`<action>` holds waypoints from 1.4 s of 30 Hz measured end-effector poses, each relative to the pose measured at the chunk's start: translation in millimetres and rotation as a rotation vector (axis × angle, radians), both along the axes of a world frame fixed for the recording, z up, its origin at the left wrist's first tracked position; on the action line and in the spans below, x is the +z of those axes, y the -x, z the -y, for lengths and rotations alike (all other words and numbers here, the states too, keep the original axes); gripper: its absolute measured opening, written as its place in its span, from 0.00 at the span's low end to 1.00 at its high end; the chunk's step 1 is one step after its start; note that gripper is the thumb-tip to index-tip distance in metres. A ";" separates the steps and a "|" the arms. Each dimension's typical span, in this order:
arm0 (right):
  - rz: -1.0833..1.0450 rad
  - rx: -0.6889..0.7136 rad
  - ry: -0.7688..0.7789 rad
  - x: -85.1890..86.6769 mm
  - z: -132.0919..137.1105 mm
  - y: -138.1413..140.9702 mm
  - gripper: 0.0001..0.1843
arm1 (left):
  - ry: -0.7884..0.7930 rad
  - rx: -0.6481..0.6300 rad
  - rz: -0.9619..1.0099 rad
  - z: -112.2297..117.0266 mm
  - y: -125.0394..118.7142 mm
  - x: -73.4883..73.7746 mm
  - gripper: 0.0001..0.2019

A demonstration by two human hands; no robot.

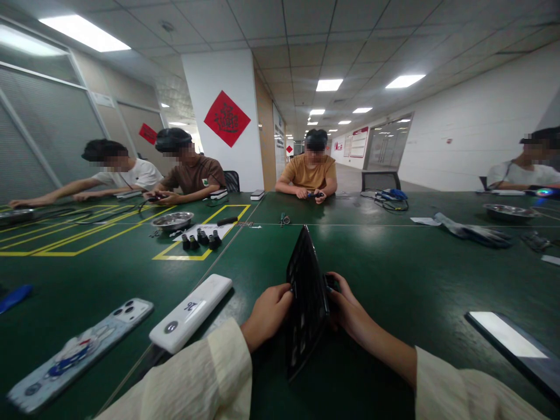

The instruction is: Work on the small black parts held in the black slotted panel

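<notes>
A thin, flat black panel (306, 309) stands tilted on edge in front of me, its dark face turned towards the left. It looks like a tablet or its cover, but the exact kind does not show. My left hand (272, 309) grips it from the left, thumb against the dark face. On the other side my right hand (345, 303) is closed at its edge, beside a small dark part (332, 283). Most of the right fingers are hidden behind the panel.
A white power bank (192, 312) and a phone in a printed case (83, 353) lie left; a dark flat device (516, 356) lies right. Farther off are black cylindrical parts (201, 238), a metal bowl (172, 220), gloves (472, 230) and several people at the green table (385, 274).
</notes>
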State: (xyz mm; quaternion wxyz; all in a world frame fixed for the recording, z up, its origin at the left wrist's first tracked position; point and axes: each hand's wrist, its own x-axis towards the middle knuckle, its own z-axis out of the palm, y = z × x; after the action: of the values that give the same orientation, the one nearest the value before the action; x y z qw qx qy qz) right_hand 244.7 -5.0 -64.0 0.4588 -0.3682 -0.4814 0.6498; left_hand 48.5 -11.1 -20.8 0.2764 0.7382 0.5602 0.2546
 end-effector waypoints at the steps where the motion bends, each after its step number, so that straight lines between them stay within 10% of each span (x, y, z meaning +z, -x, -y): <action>1: -0.001 0.002 0.001 0.9 0.2 0.2 0.34 | 0.005 -0.003 0.004 0.2 0.1 0.3 0.16; 42: -0.003 -0.009 -0.018 1.5 0.3 1.6 0.34 | 0.020 0.008 0.064 -1.9 -0.2 -5.1 0.21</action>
State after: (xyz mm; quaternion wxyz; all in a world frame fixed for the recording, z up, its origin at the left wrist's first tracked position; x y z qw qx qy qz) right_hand 243.0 -5.3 -62.5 0.4655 -0.3653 -0.4849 0.6440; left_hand 48.7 -9.2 -25.9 0.3006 0.7247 0.5566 0.2733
